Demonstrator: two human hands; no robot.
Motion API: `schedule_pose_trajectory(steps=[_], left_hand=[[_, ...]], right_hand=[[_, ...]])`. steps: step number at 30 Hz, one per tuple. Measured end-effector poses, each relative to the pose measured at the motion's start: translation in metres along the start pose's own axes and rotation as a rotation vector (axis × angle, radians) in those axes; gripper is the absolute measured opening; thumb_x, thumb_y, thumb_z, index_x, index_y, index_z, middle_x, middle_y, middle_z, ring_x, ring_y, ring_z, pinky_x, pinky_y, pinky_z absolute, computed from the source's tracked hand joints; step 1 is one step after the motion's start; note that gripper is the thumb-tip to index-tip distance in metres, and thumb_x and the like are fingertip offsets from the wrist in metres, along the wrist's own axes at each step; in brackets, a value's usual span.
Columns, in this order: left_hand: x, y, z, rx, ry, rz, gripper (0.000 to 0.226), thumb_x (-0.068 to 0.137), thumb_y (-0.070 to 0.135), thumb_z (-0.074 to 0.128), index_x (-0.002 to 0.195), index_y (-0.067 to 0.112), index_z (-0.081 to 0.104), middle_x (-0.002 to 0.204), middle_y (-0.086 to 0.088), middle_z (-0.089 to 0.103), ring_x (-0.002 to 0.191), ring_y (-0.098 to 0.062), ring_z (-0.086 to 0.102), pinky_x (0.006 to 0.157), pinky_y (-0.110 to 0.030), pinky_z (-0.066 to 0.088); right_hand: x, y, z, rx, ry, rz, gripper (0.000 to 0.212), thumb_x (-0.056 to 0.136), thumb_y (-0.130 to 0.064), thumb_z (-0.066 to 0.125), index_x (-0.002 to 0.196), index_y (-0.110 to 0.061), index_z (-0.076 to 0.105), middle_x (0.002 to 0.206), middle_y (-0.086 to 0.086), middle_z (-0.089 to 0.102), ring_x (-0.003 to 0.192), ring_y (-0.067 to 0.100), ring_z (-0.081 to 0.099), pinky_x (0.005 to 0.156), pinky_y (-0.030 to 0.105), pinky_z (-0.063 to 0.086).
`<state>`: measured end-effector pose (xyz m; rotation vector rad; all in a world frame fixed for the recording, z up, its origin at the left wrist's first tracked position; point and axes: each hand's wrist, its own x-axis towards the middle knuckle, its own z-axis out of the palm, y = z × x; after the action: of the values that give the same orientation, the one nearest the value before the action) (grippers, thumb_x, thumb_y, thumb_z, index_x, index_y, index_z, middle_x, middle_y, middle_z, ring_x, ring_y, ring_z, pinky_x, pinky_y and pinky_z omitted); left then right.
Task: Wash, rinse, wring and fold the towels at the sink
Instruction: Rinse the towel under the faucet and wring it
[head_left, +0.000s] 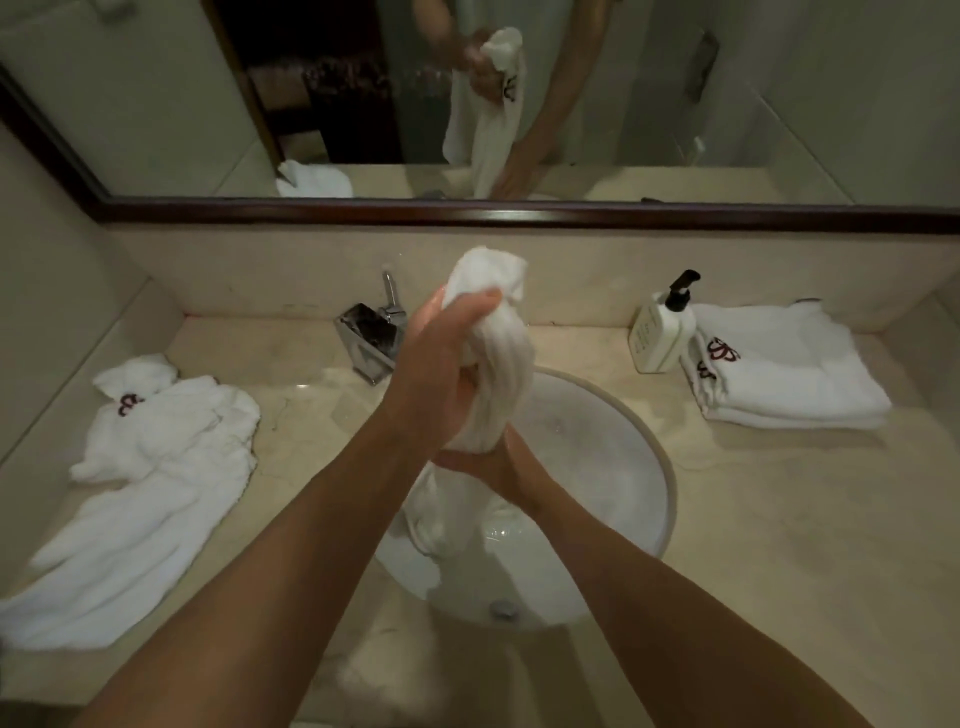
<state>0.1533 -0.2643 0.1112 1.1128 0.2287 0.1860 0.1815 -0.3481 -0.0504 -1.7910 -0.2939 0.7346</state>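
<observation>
I hold the towel (498, 364) upright over the sink (613, 467) — left hand (441, 374) gripping high, right hand (493, 462) gripping just below. Its long axis runs vertically — ready, I judge, for wringing.

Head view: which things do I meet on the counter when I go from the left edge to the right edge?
Crumpled towel → faucet → twisted towel gripped in both hands above the sink → soap bottle → folded towels.

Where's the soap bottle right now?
In the head view the soap pump bottle stands on the counter right of the sink, against the left edge of the folded towels.
</observation>
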Motion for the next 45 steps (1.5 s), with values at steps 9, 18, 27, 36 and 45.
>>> schedule_pose_trajectory(steps=[9,18,27,36,45], left_hand=[[-0.008,0.021,-0.018,-0.452,0.168,-0.086,0.034,0.096,0.034,0.046,0.102,0.004,0.061,0.081,-0.008,0.06,0.08,-0.021,0.062,0.083,-0.034,0.049],[-0.021,-0.077,-0.161,-0.184,0.45,-0.42,0.042,0.097,0.03,0.04,0.094,-0.001,0.069,0.091,-0.016,0.07,0.09,-0.029,0.067,0.076,-0.036,0.053],[0.009,-0.105,-0.14,0.876,-0.05,-0.094,0.103,0.062,0.052,0.073,0.15,0.021,0.031,0.151,-0.004,0.041,0.136,-0.019,0.042,0.108,-0.04,0.04],[0.055,-0.075,-0.12,0.758,-0.378,0.08,0.06,0.063,0.035,0.071,0.119,0.019,0.059,0.102,-0.001,0.069,0.092,-0.018,0.066,0.076,-0.033,0.055],[0.062,-0.122,-0.141,0.592,-0.123,0.13,0.041,0.075,0.006,0.081,0.111,0.018,0.066,0.107,0.005,0.068,0.096,0.001,0.063,0.079,-0.008,0.047]], right_hand=[[-0.011,0.003,0.014,0.19,0.026,0.082,0.027,0.092,-0.024,0.071,0.115,-0.02,0.059,0.108,-0.006,0.067,0.109,0.018,0.065,0.091,0.032,0.052],[-0.01,-0.037,-0.066,-0.328,0.064,0.016,0.034,0.081,-0.023,0.062,0.112,-0.013,0.073,0.1,0.006,0.075,0.091,0.02,0.069,0.083,0.042,0.058],[-0.003,-0.116,-0.045,-0.589,0.002,0.013,0.019,0.078,-0.008,0.071,0.097,-0.008,0.068,0.09,0.008,0.071,0.083,0.025,0.068,0.073,0.037,0.055],[-0.012,-0.169,-0.039,-1.014,-0.117,-0.007,0.028,0.078,-0.026,0.077,0.094,-0.016,0.057,0.08,-0.006,0.057,0.071,0.012,0.055,0.055,0.022,0.039],[-0.006,-0.123,-0.003,-0.303,0.214,0.083,0.023,0.076,-0.01,0.078,0.092,-0.018,0.064,0.079,-0.002,0.069,0.07,0.012,0.069,0.054,0.027,0.054]])
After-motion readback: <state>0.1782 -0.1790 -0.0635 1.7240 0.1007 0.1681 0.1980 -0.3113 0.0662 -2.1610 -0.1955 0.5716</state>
